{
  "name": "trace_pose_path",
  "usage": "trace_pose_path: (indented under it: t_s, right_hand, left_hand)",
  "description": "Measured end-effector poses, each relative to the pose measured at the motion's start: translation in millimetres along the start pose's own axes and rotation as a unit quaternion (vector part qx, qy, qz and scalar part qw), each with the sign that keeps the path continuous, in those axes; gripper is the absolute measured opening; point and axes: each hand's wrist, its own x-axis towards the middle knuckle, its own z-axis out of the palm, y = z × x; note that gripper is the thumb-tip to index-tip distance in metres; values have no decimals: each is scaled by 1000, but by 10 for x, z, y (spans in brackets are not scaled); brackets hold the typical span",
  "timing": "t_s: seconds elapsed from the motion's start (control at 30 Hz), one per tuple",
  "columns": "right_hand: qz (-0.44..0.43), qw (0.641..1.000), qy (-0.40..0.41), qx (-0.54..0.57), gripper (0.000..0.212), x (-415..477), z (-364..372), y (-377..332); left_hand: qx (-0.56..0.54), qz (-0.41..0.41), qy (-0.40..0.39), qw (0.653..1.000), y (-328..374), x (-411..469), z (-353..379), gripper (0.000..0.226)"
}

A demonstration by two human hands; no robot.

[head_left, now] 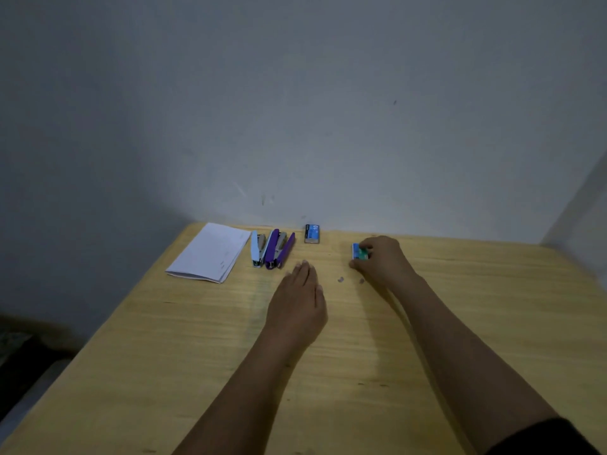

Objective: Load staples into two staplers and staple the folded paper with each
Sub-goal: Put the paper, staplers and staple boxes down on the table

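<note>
A folded white paper point(210, 252) lies at the far left of the wooden table point(197, 356). Right of it lie a light blue stapler point(257, 249) and a purple stapler point(279, 248), side by side. A blue staple box point(312, 233) stands near the wall. My right hand point(382, 259) is closed on a second small blue-green staple box point(359, 251) on the table. Flat on the wood, fingers together, my left hand point(297, 303) holds nothing; it rests just in front of the purple stapler.
A grey wall point(295, 110) rises right behind the table's far edge. Two small scraps point(341, 279) lie on the wood between my hands. The table's left edge drops to a dark floor point(23, 362).
</note>
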Motion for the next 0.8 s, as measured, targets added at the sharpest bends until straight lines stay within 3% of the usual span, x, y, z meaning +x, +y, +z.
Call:
trace_pose_path:
  t_s: [0.8]
  right_hand:
    - [-50, 998, 44, 18, 41, 594, 605, -305]
  left_hand:
    - [-12, -4, 4, 1000, -18, 6, 23, 53]
